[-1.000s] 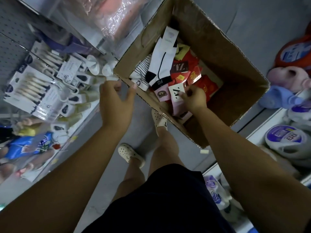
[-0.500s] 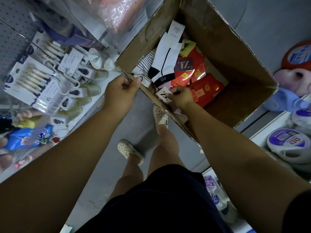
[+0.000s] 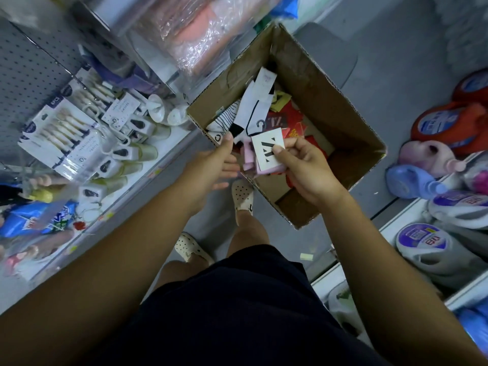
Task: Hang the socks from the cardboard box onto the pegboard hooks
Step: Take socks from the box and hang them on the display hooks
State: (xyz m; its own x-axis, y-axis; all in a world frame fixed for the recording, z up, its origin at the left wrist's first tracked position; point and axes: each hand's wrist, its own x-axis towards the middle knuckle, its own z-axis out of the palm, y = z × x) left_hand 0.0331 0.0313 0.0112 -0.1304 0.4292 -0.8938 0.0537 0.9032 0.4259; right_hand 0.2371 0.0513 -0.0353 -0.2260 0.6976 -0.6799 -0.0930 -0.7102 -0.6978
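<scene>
Biggest thing in the shot is the pegboard (image 3: 29, 75) wall on the left, grey and full of holes, with packaged stuff already hanging in front of it. Can't really make out a free hook from here, it's all cluttered and a bit blurry.

Next, the cardboard box (image 3: 330, 101), open-topped, sitting on the aisle floor right in front of the person's feet. Inside there's a loose pile of socks (image 3: 253, 109): white ones with dark trim, a striped pair, plus red packets further in.

Right hand (image 3: 303, 165) has its grip clamped on a pink sock pair (image 3: 249, 157) by the white header card, thumb on top of the card, lifted just above the near edge of the box. There's a little dark hanger hook at the top of the card.

Left hand (image 3: 219, 165) is open, fingers spread, thumb touching the box's near corner, not gripping anything.

So I'd say this is the pick-up step: one pair out, nothing hung. Next move probably means turning left to the pegboard, finding a free peg, and threading that small hook onto it.
</scene>
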